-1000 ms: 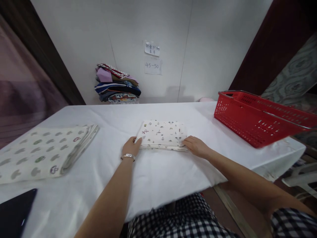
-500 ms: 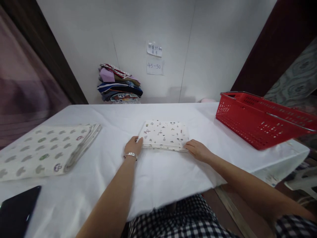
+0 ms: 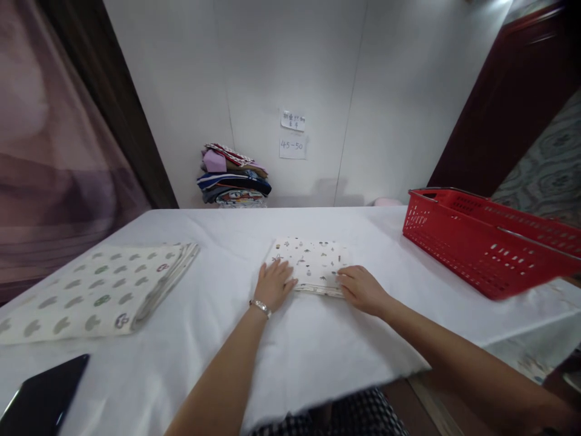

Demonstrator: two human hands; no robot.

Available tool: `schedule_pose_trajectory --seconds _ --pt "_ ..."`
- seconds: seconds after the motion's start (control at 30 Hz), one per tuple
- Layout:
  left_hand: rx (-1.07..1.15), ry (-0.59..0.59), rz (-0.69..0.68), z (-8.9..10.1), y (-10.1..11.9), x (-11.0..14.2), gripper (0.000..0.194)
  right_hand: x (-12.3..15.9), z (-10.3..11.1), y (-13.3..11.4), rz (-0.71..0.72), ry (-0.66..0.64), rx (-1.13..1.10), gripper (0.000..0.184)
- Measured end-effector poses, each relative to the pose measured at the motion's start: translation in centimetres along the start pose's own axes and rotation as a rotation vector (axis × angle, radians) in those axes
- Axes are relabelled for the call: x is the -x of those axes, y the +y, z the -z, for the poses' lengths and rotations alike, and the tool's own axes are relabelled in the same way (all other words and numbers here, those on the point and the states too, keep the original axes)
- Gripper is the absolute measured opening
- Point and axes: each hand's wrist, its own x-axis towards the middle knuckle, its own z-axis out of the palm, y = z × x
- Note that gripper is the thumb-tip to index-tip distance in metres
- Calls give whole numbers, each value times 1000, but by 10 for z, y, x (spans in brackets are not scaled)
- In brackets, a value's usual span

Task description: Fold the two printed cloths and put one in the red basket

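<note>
- Left hand (image 3: pixel 274 284) spreads open on the near-left corner of the folded printed cloth (image 3: pixel 313 260); right hand (image 3: pixel 361 289) curls at its right edge, grip unclear!
- Light, even pressure should serve best here, layers kept aligned.
- Cream, small scattered motifs, layered front edge, flat on the white tablecloth (image 3: pixel 299 345).

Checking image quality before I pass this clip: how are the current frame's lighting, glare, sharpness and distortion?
Head view: subdued, soft light, with a faint shadow low on the wall; head view: a small glint on the black device; head view: small print on the folded cloth slightly soft; head view: red basket apparently stretched toward the right edge.
</note>
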Motion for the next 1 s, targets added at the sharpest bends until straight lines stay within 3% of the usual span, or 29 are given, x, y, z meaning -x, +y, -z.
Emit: schedule_pose_trajectory --seconds 0.1,0.3,0.4,0.5,0.6,0.77,0.87,1.0 --pt "8 -130 2 -4 -2 2 38 -26 -15 -1 -51 73 -69 35" --pt "3 -132 10 -5 -6 5 39 -27 -62 2 -250 -265 -103 65" --pt "0 -131 16 -7 -6 5 39 -29 -58 2 -282 -386 -140 70" --pt "-9 -129 20 -8 -6 4 39 -49 -43 8 -302 -470 -162 67" --pt "-13 -136 19 -8 -7 4 39 -71 -39 27 -390 -385 -63 65" --pt "6 -146 25 -8 -8 6 38 -72 -67 63 -600 -350 26 61" --pt "24 -136 27 -9 -8 7 38 -66 -80 73 -590 -290 -28 59" --pt "80 -119 48 -7 -7 6 36 -62 -82 78 -625 -170 -263 56"
